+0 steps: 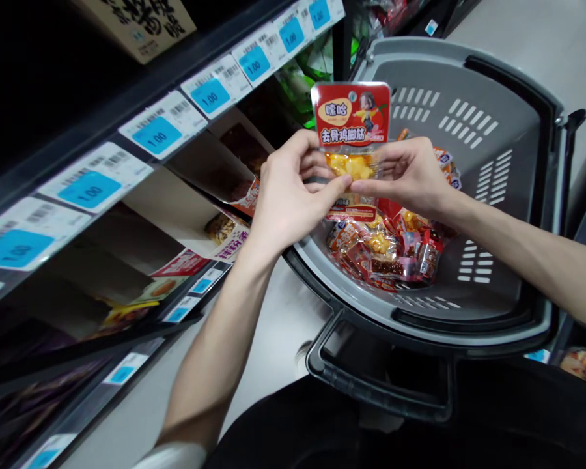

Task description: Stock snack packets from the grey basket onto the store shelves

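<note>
Both of my hands pinch a red snack packet [354,117] with a clear window that shows yellow pieces. My left hand [293,189] grips its left side, thumb across the front. On the right side, the fingers of my right hand [410,172] are closed on the same packet. It is held upright above the near left part of a grey shopping basket [498,85]. Several small wrapped snacks [385,254] lie in a heap in the basket, partly hidden behind my hands and the packet.
Dark shelves with blue-and-white price labels [159,133] run along the left. Cartons stand on them, among them a brown box [146,29] and an open white box [170,202]. A black basket handle [385,397] juts towards me. Another shelf edge shows at the far right.
</note>
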Demonstrator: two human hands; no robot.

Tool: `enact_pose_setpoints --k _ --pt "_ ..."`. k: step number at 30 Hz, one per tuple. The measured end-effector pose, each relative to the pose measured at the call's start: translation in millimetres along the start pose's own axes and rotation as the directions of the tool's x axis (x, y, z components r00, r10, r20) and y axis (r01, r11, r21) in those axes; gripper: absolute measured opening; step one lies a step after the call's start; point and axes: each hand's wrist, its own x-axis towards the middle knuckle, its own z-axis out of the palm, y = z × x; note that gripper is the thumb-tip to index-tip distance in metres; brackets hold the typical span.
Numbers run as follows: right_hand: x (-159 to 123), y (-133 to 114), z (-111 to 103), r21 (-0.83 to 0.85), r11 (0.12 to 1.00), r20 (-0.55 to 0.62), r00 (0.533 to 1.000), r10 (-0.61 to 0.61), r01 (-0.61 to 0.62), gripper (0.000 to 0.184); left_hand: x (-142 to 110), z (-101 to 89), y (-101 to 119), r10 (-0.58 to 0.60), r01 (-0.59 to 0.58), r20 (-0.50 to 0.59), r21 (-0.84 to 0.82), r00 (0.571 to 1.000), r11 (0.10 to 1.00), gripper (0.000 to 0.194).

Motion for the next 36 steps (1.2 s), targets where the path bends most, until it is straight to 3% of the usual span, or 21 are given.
enact_pose_setpoints --k 7,31,36 --pt "-0.3 1.6 2.1 -0.032 0.999 0.007 1.0 -0.014 0.014 0.045 -0.4 1.4 0.7 -0.014 0.014 -0.005 -0.052 1.0 0.999 0.036" --pt "-4.9 3.2 8.7 -0.09 0.996 -0.056 0.998 -0.008 0.002 0.04 -3.2 -0.6 1.8 0.043 -0.042 0.001 0.114 0.999 0.993 0.027" --pt "-5.4 2.3 8.0 -0.103 0.995 -0.049 0.999 -0.024 0.019 0.042 -2.7 0.9 1.0 0.021 -0.021 -0.019 0.029 1.0 0.999 0.027"
